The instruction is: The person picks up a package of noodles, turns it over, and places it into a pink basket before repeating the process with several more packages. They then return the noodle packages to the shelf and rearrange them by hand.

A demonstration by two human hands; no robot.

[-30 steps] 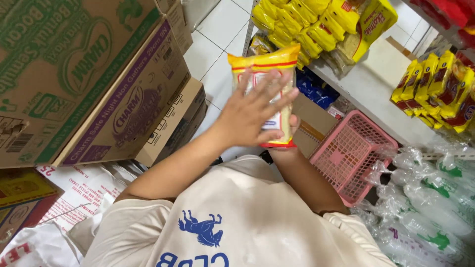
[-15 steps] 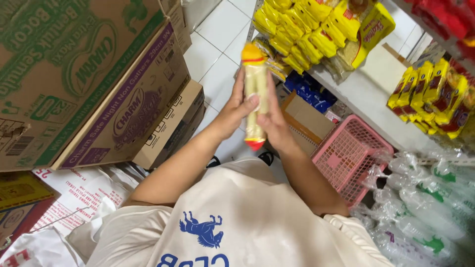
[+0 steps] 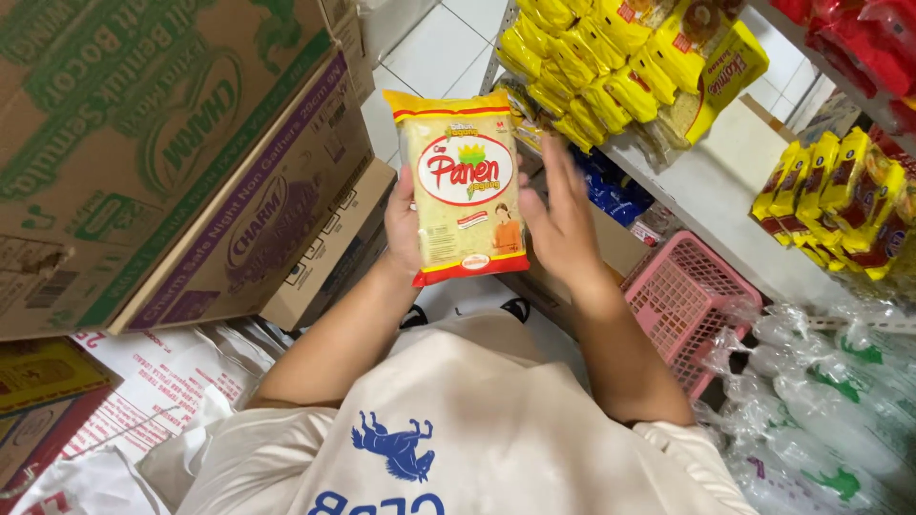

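Note:
I hold a flat yellow food packet (image 3: 465,188) with red stripes at top and bottom upright in front of my chest, its printed face toward me. My left hand (image 3: 403,227) grips its left edge from behind, fingers hidden by the packet. My right hand (image 3: 563,217) rests against the right edge with its fingers spread and pointing up. The packet hangs above the white tiled floor, between stacked cartons on the left and a shelf on the right.
Large cardboard cartons (image 3: 162,143) are stacked at left. A white shelf (image 3: 725,200) at right carries yellow packets (image 3: 611,67) and red-and-yellow packets (image 3: 840,200). A pink plastic basket (image 3: 682,305) stands below it, with clear plastic bags (image 3: 821,401) at lower right.
The packet was turned from edge-on to face me, after being held flat with its back to me. My right hand shifted from covering it to its right edge.

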